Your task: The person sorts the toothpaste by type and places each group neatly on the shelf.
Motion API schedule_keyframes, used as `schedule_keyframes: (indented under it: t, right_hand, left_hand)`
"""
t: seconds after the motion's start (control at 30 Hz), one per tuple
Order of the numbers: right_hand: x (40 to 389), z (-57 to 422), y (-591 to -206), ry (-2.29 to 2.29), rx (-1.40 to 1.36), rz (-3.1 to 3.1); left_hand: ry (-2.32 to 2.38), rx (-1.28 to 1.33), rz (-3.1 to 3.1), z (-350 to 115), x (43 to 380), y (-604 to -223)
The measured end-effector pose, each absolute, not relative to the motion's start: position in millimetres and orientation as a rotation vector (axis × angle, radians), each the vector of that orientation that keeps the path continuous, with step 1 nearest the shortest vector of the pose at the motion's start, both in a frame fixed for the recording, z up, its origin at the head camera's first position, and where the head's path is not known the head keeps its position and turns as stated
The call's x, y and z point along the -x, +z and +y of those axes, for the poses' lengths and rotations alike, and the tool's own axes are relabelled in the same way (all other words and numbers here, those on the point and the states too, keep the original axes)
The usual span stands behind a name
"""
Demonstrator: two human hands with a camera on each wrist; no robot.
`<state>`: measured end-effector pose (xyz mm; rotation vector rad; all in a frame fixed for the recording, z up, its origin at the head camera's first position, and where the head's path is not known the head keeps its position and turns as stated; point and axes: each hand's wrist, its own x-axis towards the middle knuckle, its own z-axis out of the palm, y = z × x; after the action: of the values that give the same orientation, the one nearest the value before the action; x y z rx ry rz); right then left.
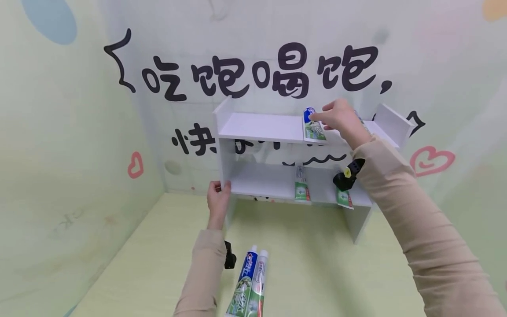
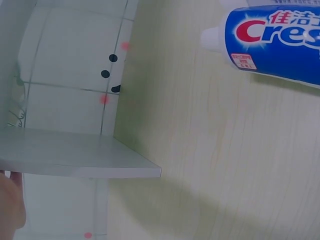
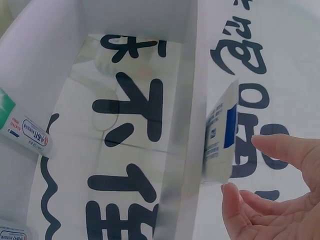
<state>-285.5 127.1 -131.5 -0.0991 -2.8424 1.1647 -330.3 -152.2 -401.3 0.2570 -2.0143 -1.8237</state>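
Note:
My left hand (image 1: pixel 218 202) grips the left side panel of a white two-tier shelf (image 1: pixel 261 127); only part of this hand (image 2: pixel 10 210) shows in the left wrist view. At the top tier, my right hand (image 1: pixel 342 116) is beside a blue, white and green toothpaste tube (image 1: pixel 315 130). In the right wrist view, the thumb and fingers of that hand (image 3: pixel 287 185) are spread, with a gap between thumb and tube (image 3: pixel 220 145). Whether a fingertip touches its edge, I cannot tell. Another tube (image 1: pixel 358 116) is mostly hidden behind the right hand.
On the lower tier lie two green-and-white toothpaste tubes (image 1: pixel 302 185) (image 1: pixel 344 199), spaced apart. A blue Crest tube (image 1: pixel 244 281) and a white-and-green tube (image 1: pixel 259 281) lie side by side on the pale table (image 1: pixel 305 273) in front. A lettered wall (image 1: pixel 253 26) stands behind the shelf.

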Motion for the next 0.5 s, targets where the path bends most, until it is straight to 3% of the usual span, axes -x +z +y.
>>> schedule_keyframes:
  t: [0.5]
  right_hand:
    - [252,118,-150,1.367,-0.083,-2.677]
  left_hand:
    - [-1.790,-0.236,-2.014,-151,330,-397]
